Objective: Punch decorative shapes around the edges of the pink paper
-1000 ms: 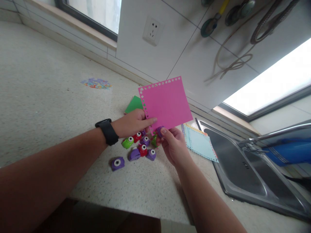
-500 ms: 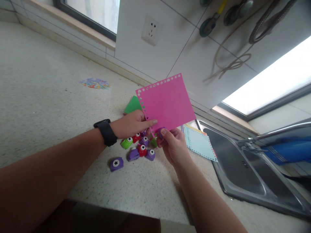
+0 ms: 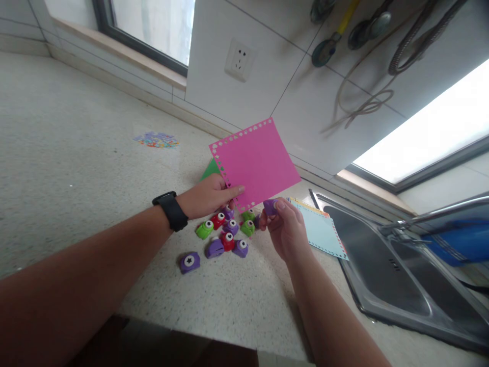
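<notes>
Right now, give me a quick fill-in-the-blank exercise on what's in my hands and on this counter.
The left hand pinches a ___ card.
The right hand holds a small ___ punch.
The left wrist wears a black ___.
The light blue card lies beside the steel ___.
Missing words: pink; purple; watch; sink.

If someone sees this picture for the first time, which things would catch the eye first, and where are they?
The bright pink card stands out first: the left hand holds it up mid-frame, with small shapes punched along two edges. Just right of it, the right hand pinches a small purple punch at the card's lower edge. Below, a cluster of punches in green, red and purple lies on the speckled counter.
</notes>
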`<action>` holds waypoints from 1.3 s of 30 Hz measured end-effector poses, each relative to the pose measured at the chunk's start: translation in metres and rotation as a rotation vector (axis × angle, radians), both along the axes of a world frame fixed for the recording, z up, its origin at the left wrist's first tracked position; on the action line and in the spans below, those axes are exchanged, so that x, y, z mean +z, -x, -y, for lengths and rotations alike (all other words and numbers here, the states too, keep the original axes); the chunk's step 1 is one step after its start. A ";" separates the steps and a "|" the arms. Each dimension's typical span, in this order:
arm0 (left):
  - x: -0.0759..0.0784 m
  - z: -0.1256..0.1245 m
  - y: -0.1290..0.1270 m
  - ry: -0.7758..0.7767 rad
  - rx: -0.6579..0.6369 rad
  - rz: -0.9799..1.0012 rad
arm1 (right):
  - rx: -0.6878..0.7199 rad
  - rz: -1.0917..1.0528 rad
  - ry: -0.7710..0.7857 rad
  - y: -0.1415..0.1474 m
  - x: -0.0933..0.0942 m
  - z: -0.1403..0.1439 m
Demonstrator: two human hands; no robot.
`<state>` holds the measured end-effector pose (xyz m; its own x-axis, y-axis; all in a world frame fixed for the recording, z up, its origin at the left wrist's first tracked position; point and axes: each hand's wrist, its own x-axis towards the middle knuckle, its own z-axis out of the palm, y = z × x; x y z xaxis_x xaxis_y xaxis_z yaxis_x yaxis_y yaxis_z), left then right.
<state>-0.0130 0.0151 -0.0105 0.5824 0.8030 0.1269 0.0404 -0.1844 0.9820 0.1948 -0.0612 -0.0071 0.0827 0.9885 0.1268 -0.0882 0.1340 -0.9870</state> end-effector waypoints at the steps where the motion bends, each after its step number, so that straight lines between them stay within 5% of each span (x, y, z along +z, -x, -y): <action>1: 0.000 -0.001 0.001 0.006 0.012 -0.001 | -0.003 0.074 -0.021 -0.003 0.000 0.000; 7: -0.004 -0.007 0.004 0.005 0.094 0.002 | -0.006 0.831 -0.210 -0.008 0.000 0.003; 10: -0.004 -0.010 0.005 0.010 0.132 0.016 | -0.013 1.042 -0.301 -0.002 -0.002 0.001; 19: -0.014 -0.020 0.004 0.045 0.218 0.130 | -0.015 1.312 -0.262 0.013 -0.012 0.003; 28: -0.009 -0.020 0.006 0.098 0.266 0.141 | 0.053 1.386 -0.284 0.015 0.000 0.009; 34: -0.011 -0.019 0.010 0.135 0.315 0.161 | 0.445 1.376 -0.460 0.015 0.013 0.024; 39: -0.009 -0.022 0.013 0.176 0.351 0.162 | 0.299 1.460 -0.481 0.038 -0.002 0.028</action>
<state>-0.0255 0.0374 -0.0194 0.2541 0.9665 0.0370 -0.0862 -0.0155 0.9962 0.1569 -0.0894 -0.0093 -0.5734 0.7904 0.2156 0.7900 0.6032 -0.1103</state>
